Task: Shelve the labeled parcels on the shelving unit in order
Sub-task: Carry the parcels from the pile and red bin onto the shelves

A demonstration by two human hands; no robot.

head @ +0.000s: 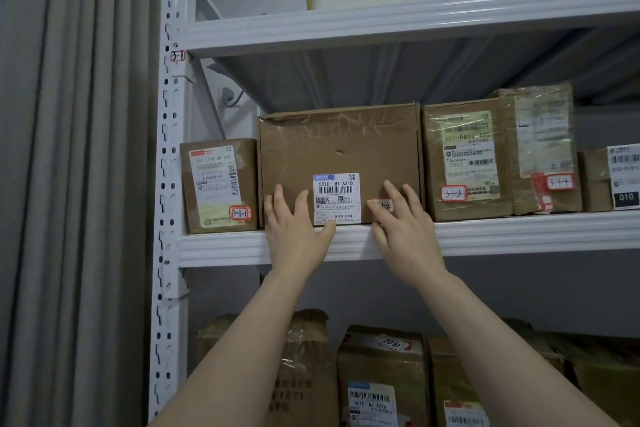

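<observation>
I see the white shelving unit [485, 236], post marked "3-1". On its middle shelf the large parcel [339, 146], labelled "501E- M1 A21B", stands between the 3-1-1 parcel [218, 184] and the 3-1-3 parcel [464, 163]. My left hand [294, 232] and right hand [405, 232] press flat on its front, fingers straight, gripping nothing

Brown cardboard parcels [341, 146], white shelving unit [485, 236], red-edged tags [453, 193], grey curtain [69, 184]
</observation>
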